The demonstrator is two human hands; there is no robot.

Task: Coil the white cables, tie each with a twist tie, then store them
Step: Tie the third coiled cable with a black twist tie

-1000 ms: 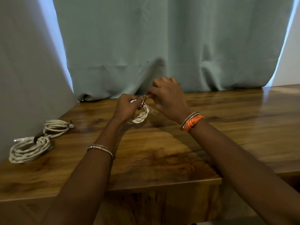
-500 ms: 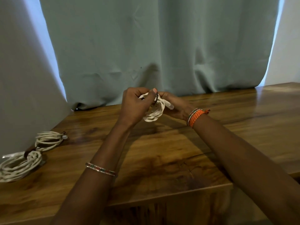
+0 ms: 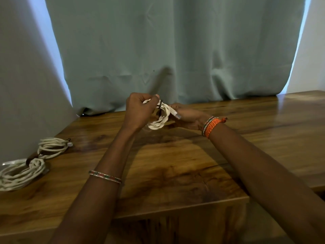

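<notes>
Tied coils (image 3: pixel 31 162) left on table (image 3: pixel 184 164) (near wall (image 3: pixel 26 85))

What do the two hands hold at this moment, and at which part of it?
Both hold one coiled white cable above the table. The left hand grips the coil's top left, beside the dark twist tie; the right hand holds its right side, near the plug.

Left hand (image 3: pixel 139 111) covers the near-left part of the coiled cable (image 3: pixel 159 123), so its grip underneath can't be read. Right hand (image 3: pixel 186 118) sits mostly behind the coil, fingertips hidden. Dark twist tie (image 3: pixel 159 104) too small to tell whether it's twisted closed. Larger tied coil (image 3: pixel 19 173) on the surface (image 3: pixel 175 164) runs off the left frame edge. Both forearms cut off by the bottom edge. Surface's right end is cropped too.
</notes>
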